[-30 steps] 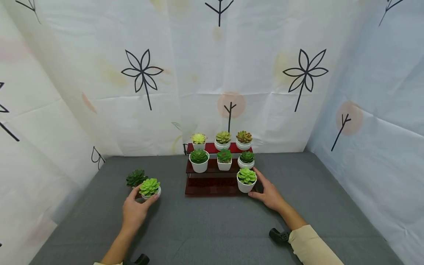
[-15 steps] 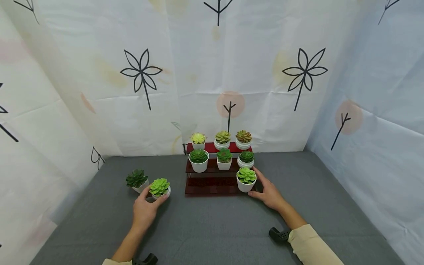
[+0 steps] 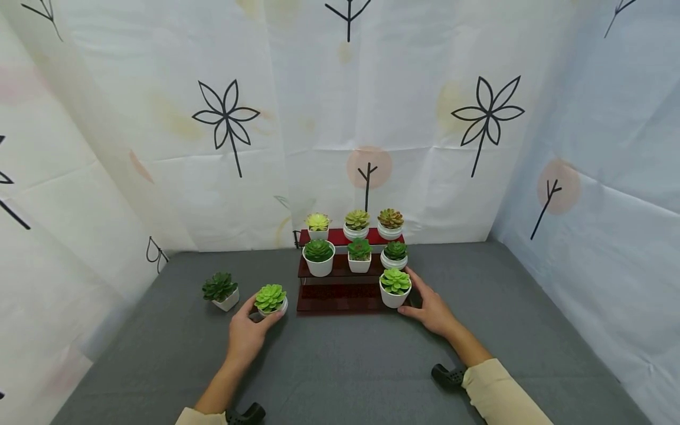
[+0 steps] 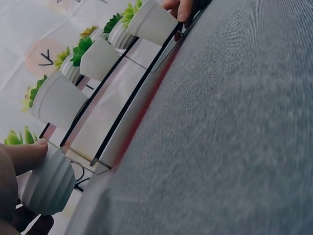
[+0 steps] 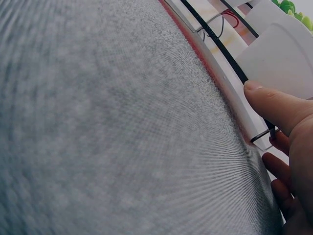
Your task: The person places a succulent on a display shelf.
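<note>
My left hand (image 3: 249,336) holds a light green potted succulent (image 3: 271,298) by its ribbed white pot (image 4: 49,183), thumb on one side and fingers on the other. It is left of a dark red tiered plant stand (image 3: 337,301). My right hand (image 3: 432,310) grips the stand's right end, its thumb (image 5: 274,103) at the front edge beside a bright green succulent in a white pot (image 3: 395,289) on the lowest tier. The other right fingers lie along the stand's side, partly hidden.
Several potted succulents stand on the upper tiers, among them a dark green one (image 3: 319,258) and a reddish one (image 3: 391,223). A dark green succulent in a white pot (image 3: 221,290) sits on the grey cloth at left. Printed white fabric (image 3: 340,118) hangs behind.
My left hand has moved right with the light green succulent, away from the dark green one on the cloth. My right hand stays at the stand's end.
</note>
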A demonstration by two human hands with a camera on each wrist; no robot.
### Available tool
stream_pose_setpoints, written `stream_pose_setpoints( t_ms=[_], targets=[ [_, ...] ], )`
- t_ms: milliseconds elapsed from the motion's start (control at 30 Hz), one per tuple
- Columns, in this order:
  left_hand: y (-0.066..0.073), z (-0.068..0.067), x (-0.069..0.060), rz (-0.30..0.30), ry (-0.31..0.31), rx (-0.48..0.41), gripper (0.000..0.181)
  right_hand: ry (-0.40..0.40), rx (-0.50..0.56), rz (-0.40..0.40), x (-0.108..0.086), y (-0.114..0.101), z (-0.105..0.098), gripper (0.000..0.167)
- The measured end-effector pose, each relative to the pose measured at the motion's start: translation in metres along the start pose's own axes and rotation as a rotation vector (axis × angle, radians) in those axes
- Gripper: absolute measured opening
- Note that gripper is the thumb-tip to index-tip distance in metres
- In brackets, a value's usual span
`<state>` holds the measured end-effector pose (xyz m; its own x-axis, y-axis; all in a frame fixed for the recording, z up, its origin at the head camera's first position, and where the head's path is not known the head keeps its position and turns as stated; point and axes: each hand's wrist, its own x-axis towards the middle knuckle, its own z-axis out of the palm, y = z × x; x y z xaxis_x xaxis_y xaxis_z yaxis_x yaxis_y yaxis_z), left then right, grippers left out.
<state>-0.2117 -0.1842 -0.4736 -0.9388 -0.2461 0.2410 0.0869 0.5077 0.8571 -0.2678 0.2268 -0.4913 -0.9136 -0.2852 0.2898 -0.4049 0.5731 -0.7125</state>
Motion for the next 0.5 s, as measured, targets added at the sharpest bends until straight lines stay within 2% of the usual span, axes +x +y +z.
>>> stream_pose_setpoints(
  t_ms=[300,500],
  targets=[
    [0.009,0.014,0.002,0.011,-0.022,-0.032,0.068,0.007,-0.026,0.0,0.001,0.001,0.0,0.095],
    [0.01,0.023,0.0,0.014,-0.041,-0.046,0.067,0.003,-0.031,0.003,0.0,0.001,0.0,0.095]
  ],
)
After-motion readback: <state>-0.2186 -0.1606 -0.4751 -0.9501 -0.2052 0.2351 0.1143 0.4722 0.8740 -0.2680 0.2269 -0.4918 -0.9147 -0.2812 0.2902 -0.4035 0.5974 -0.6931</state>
